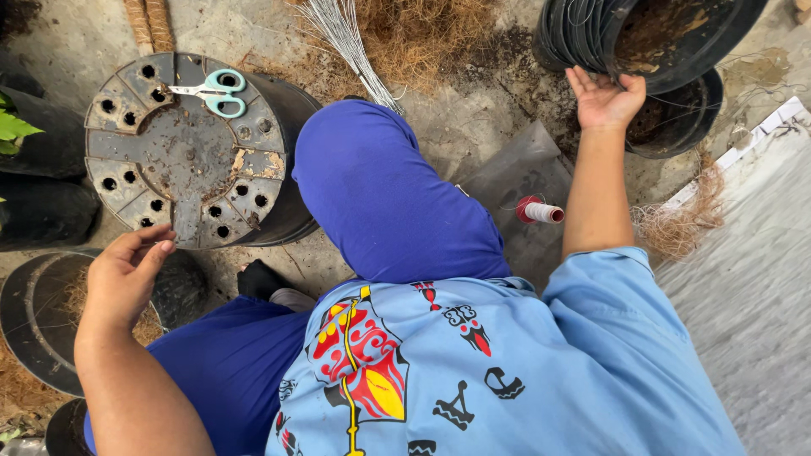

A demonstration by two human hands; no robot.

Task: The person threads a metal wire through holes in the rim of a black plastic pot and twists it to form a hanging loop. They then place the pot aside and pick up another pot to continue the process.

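— Where's the left hand [127, 270]?
— Loose, fingers apart, holding nothing, just short of the upturned black pot [182, 152]; scissors [211, 91] lie on it farther off.
— The right hand [604, 97]?
— Fingers spread on the rim of the stacked black pots [676, 51]; a thread spool [541, 211] lies nearer the body.

The person sits low, one knee in blue trousers raised in the middle, torso in a light blue printed shirt below. The left hand [127, 270] hovers at the lower left, forearm bare and bent up from the elbow, fingers loosely curled with thumb and forefinger close together, holding nothing that can be seen. The right hand [606, 97] reaches far forward at the upper right, arm nearly straight, palm turned up and open, fingers curling upward, the grip not closed.
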